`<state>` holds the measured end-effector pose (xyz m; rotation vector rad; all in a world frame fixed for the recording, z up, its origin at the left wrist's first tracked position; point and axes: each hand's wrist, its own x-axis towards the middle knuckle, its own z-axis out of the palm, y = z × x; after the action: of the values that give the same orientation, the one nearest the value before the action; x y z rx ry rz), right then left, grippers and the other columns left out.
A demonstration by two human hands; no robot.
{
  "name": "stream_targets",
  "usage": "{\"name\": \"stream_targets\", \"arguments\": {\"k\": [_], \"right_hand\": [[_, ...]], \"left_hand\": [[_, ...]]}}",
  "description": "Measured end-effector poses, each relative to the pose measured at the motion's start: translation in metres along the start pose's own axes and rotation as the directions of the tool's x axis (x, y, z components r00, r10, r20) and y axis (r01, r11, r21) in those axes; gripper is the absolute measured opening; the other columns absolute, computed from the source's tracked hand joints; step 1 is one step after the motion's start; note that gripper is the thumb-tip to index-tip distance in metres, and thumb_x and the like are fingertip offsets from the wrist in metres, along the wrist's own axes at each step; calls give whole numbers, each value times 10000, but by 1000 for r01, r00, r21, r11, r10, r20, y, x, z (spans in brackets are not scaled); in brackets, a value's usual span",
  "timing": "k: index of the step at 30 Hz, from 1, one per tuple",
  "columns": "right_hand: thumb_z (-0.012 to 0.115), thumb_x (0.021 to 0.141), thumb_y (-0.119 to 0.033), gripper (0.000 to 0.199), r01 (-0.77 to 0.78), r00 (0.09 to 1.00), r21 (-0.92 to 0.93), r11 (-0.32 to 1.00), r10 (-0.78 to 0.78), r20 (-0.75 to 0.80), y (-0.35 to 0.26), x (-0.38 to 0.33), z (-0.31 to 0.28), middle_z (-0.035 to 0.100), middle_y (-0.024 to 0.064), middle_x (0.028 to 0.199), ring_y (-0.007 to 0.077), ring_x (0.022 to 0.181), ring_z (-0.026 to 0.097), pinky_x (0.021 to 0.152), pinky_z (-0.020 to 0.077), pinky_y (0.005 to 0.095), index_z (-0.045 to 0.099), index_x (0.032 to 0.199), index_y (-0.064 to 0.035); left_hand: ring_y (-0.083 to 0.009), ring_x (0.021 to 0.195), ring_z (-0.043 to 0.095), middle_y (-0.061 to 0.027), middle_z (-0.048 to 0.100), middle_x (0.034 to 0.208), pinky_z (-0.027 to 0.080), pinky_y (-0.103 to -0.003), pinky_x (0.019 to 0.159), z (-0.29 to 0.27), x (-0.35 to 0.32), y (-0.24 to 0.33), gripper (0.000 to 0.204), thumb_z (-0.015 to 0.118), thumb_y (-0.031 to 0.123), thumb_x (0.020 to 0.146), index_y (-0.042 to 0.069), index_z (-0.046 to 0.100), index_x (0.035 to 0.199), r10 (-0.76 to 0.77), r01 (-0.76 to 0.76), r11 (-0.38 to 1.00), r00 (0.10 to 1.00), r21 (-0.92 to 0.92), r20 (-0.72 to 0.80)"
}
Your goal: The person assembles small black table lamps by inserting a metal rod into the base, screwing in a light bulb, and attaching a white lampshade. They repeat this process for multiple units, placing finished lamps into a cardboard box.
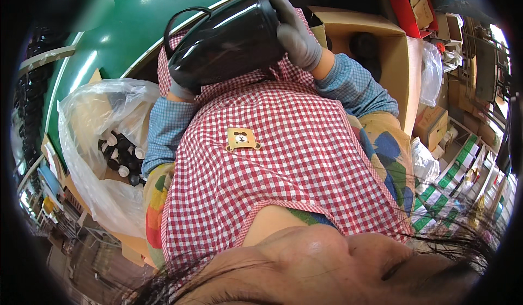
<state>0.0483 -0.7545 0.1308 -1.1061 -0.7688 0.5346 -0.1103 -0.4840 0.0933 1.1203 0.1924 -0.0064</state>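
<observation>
A glossy black jug-shaped vessel point(231, 40) lies tilted in front of my apron, with a thin black loop point(185, 19) curving from its left side. My right hand point(294, 38), in a grey glove, is closed around the vessel's upper right end, thumb on the near side and fingers over the far rim. The vessel hides most of my left hand point(184, 91); a strip of grey glove shows at its lower left end, close against it, and those fingers are out of sight.
A green worktop point(139, 5) stretches beyond at the upper left. Beside my left arm, a clear plastic bag point(81, 136) holds several small black and white parts point(122, 158). An open cardboard box point(395, 70) with dark round items stands by my right arm. A red box point(406, 13) is behind it.
</observation>
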Motion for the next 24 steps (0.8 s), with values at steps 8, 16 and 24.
{"name": "stream_targets", "arguments": {"k": [8, 16, 24], "right_hand": [[462, 1069, -380, 623, 175, 984, -343, 923, -153, 90, -28, 8, 0, 455, 163, 1519, 289, 1388, 473, 1193, 346, 376, 355, 1573, -30], [612, 1021, -208, 568, -137, 990, 10, 991, 137, -16, 19, -2, -13, 512, 171, 1505, 259, 1343, 544, 1145, 423, 367, 421, 1527, -34], [583, 967, -561, 850, 348, 937, -339, 874, -312, 157, -15, -8, 2, 347, 229, 1614, 358, 1512, 323, 1235, 264, 454, 350, 1585, -25]], "left_hand": [[-288, 1093, 709, -218, 671, 1283, 612, -390, 919, 12, 1, 9, 448, 443, 275, 1096, -45, 554, 1391, -28, 33, 993, 999, -111, 42], [-292, 1075, 716, -226, 681, 1256, 619, -395, 901, -7, -3, 25, 439, 464, 269, 1088, -46, 563, 1378, -58, 42, 994, 985, -99, -162], [-295, 1051, 719, -217, 699, 1219, 619, -388, 891, 28, -4, 6, 424, 456, 262, 1087, -44, 596, 1344, -64, 63, 997, 998, -36, -27]]}}
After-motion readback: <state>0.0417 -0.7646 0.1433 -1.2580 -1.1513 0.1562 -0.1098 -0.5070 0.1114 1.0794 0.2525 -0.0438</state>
